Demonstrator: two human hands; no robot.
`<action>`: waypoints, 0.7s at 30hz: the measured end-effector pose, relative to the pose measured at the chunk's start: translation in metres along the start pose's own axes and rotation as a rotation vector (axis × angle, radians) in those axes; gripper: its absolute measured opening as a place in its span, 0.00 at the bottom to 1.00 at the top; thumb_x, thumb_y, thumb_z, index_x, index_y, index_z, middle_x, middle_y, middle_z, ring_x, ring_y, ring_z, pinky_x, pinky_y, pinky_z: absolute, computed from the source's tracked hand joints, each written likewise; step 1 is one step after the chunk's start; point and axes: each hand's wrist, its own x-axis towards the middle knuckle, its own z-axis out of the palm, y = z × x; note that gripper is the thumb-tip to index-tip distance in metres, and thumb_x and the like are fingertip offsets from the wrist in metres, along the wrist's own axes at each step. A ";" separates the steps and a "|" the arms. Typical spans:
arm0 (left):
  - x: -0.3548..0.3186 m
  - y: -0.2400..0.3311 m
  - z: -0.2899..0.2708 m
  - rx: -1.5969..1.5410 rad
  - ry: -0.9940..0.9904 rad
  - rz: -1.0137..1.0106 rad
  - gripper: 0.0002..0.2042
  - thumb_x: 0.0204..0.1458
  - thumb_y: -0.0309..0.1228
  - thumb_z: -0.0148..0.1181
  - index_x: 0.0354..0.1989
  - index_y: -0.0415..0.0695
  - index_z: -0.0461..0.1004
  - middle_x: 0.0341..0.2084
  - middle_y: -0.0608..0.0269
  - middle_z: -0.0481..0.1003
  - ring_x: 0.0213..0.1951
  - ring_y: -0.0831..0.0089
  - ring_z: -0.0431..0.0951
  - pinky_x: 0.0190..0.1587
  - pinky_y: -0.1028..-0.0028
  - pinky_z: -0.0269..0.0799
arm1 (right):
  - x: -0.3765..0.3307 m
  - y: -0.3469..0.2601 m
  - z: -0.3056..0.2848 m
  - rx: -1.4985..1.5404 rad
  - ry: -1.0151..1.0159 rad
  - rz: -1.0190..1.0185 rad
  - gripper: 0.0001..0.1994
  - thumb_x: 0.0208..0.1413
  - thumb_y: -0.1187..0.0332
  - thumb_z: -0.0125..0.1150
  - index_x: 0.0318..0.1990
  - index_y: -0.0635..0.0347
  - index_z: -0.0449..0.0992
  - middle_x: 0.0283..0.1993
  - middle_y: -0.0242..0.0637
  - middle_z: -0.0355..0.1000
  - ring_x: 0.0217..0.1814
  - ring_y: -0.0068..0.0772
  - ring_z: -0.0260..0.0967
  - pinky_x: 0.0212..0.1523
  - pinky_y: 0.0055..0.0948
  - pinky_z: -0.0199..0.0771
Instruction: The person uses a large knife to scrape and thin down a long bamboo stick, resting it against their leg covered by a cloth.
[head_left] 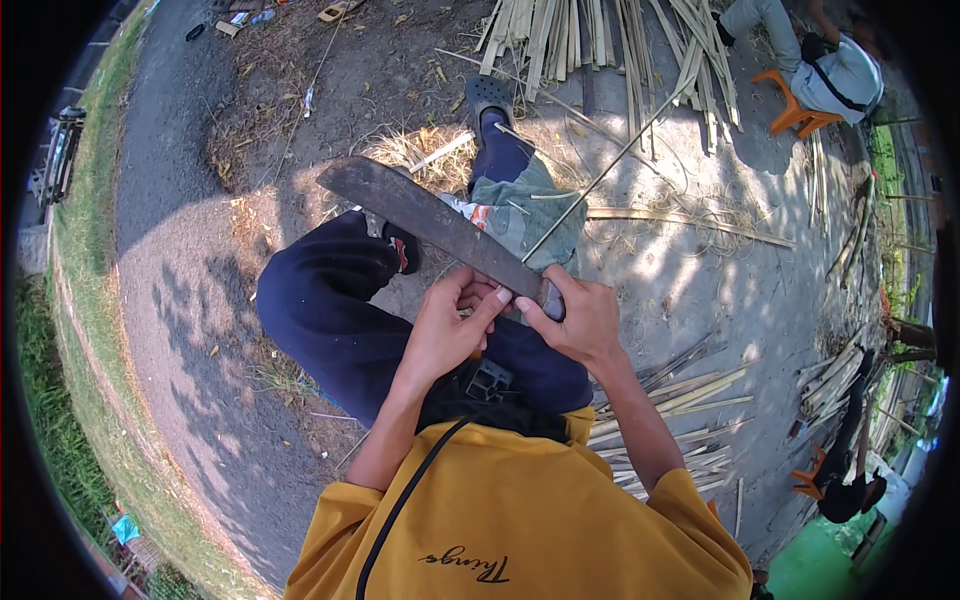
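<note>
Ground point(200, 250): packed grey dirt, dappled shade, dry straw scattered.
Bamboo strips point(600, 40): pale, flat, split lengths fanned at 12 o'clock; a second pile point(680, 400) at 4 o'clock.
Machete point(440, 228): broad, dark, dull metal blade, centre, slanting toward 10 o'clock over the knees.
Thin bamboo sliver point(600, 170): long, straight, running toward 1 o'clock.
Right hand point(580, 320): fingers clenched round the machete handle.
Left hand point(450, 320): fingers curled, thumb tip touching the blade base.
Orange stool point(795, 110): plastic, 2 o'clock, another person seated.
</note>
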 end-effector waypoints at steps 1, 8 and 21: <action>-0.002 0.001 -0.002 -0.021 -0.017 -0.010 0.12 0.66 0.28 0.65 0.51 0.32 0.75 0.32 0.62 0.81 0.27 0.83 0.75 0.26 0.78 0.75 | 0.000 -0.001 -0.001 0.000 0.001 -0.001 0.20 0.56 0.47 0.73 0.37 0.56 0.77 0.20 0.42 0.73 0.21 0.51 0.75 0.25 0.45 0.70; -0.024 -0.013 -0.026 0.001 -0.068 -0.052 0.13 0.70 0.31 0.61 0.55 0.35 0.74 0.36 0.62 0.81 0.30 0.82 0.76 0.31 0.78 0.78 | 0.000 0.000 0.000 -0.009 0.004 0.008 0.20 0.57 0.48 0.72 0.37 0.56 0.78 0.20 0.42 0.73 0.22 0.52 0.75 0.25 0.44 0.70; -0.024 -0.018 -0.028 -0.034 -0.002 -0.062 0.09 0.71 0.31 0.59 0.45 0.37 0.80 0.26 0.70 0.78 0.25 0.87 0.70 0.28 0.82 0.65 | -0.002 0.004 0.002 -0.030 0.001 -0.019 0.22 0.56 0.43 0.71 0.38 0.54 0.78 0.21 0.41 0.76 0.22 0.50 0.77 0.23 0.45 0.71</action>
